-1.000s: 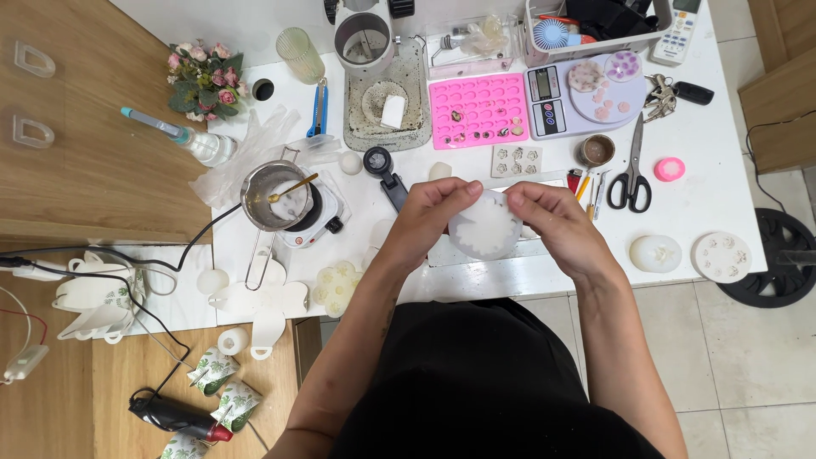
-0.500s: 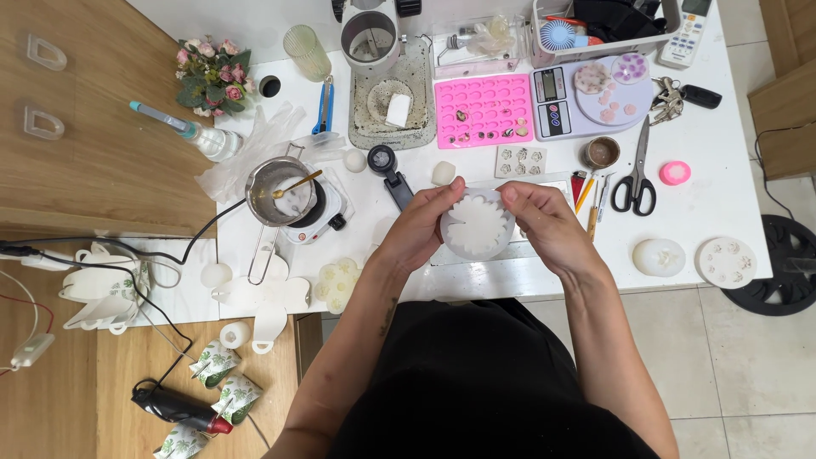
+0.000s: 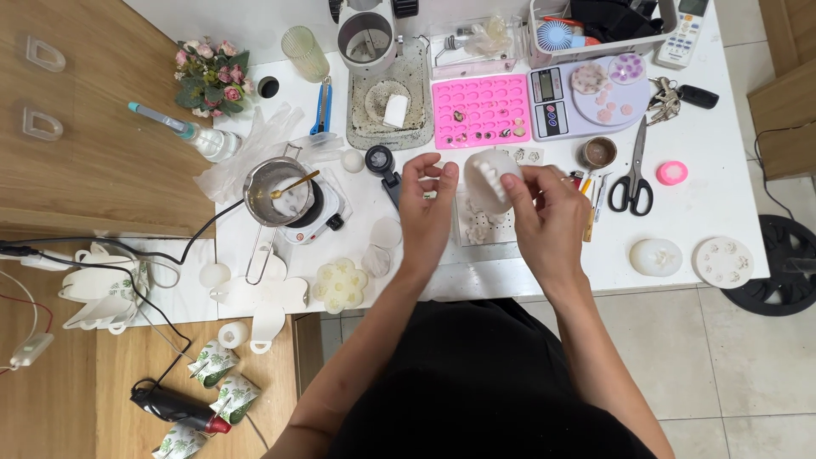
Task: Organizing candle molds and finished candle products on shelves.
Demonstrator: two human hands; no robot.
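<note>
White, round silicone mould (image 3: 491, 180) sits tilted on edge above the middle of the surface (image 3: 722, 204), pinched in the right hand (image 3: 548, 223), whose grip closes on its right rim. Left hand (image 3: 427, 211) is just left of the mould, fingers curled and its grip narrow, fingertips beside the rim; whether they touch it I cannot tell. Beyond the hands on the far side lies a pink mould tray (image 3: 480, 110), with a scale (image 3: 586, 98) to its right. Left of the hands stands a small pot (image 3: 274, 189) on a hotplate. Scissors (image 3: 633, 174) lie to the right.
</note>
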